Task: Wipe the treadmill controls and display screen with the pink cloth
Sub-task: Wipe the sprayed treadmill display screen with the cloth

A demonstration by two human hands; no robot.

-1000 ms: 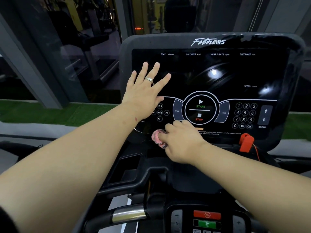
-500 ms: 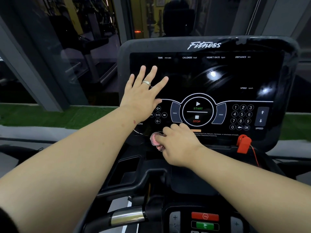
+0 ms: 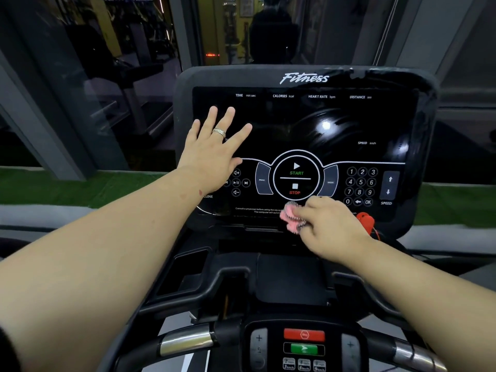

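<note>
Head view: the right hand (image 3: 331, 226) has its fingers (image 3: 308, 208) curled tight round the pink cloth (image 3: 291, 220), bunched into a small wad and pressed to the console's lower edge, just below the STOP button (image 3: 294, 189) and over the line of small warning print. The left hand (image 3: 212, 154) lies flat with fingers (image 3: 228, 119) spread wide, holding nothing, braced on the left side of the display (image 3: 308, 122), its heel just beside the volume keys (image 3: 236, 182).

Judging from this, the wad sits close enough to the START button (image 3: 296, 169) and STOP pair that a firm upward stroke could press one; whether the machine is powered cannot be told. A stroke toward the right edge could snag the red safety key (image 3: 365, 221) and pull it free. The braced palm may also leave smears on glass that has to be wiped. Most of the display and the keypad (image 3: 361, 186) look not yet covered from here.

Below the console sit dark trays and a handlebar panel (image 3: 303, 345) with red and green buttons. Beyond the top edge, a glass wall (image 3: 88, 84) gives onto a dim gym with other machines, a strip of green turf (image 3: 67, 186) at its foot.
</note>
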